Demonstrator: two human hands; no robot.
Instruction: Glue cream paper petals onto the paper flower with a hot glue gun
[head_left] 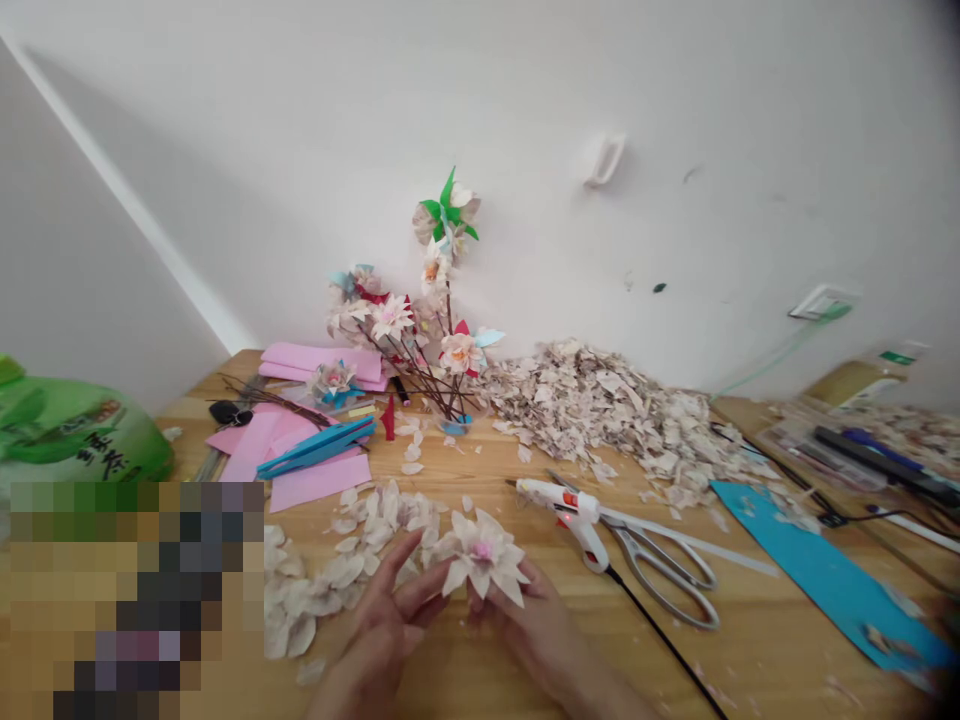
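Observation:
A pale paper flower (485, 558) with pointed petals and a pink centre faces up near the table's front. My right hand (536, 625) is closed on it from below, its fingertips partly hidden under the petals. On the flower's left side, my left hand (390, 620) has its fingers apart, the fingertips close to the petals. Loose pale petals (326, 585) spread behind and left of my left hand. To the right lie a white glue gun (566, 510) with a small red light and a pair of metal scissors (660, 570).
Paper flowers on stems (442, 350) stand at the back, beside a large petal heap (592, 400). Pink paper (319, 485) and a blue folded strip (319, 447) lie left. A green bottle (79, 425) stands far left; a blue sheet (817, 570) lies right. The glue gun's black cord (660, 640) runs forward.

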